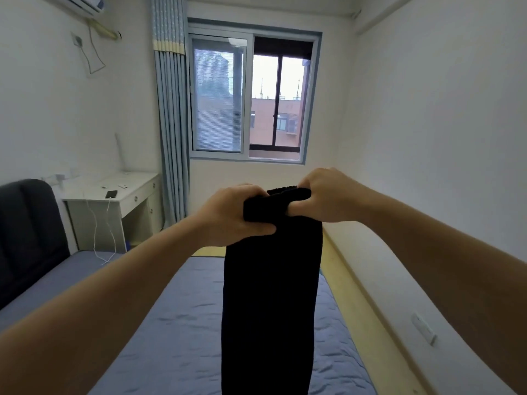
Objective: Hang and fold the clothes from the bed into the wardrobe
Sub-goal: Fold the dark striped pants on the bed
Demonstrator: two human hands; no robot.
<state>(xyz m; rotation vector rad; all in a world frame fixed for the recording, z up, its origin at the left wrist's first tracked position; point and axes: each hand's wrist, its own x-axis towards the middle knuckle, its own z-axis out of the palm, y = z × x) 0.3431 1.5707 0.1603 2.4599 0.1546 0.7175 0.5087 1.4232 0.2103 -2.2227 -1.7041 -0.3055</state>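
— So, what are the hands doing?
— Both are closed on one black garment (271,295), held up in the air above the bed (176,323). The left hand (233,215) has its fingers curled over the top edge and its thumb pressed in underneath. The right hand (328,195) grips the same edge just beside it, with the thumb on the near side and the fingers wrapped over the top.
— Any gap between the two?
— Very little. Only a short stretch of the ribbed top edge shows between them.
— And the garment itself?
— It hangs straight down from the hands as a long narrow strip over the middle of the bed. The bottom of the view cuts off its lower end, so I cannot tell whether it touches the bed. It is so dark that no seams or folds show, and I cannot say what kind of clothing it is.
— What else is hidden?
— The fingertips of both hands are buried in the cloth. Beside the head of the bed stands a white table (114,189) with a phone (111,193) on it. A white cable (105,261) trails down onto the bed.
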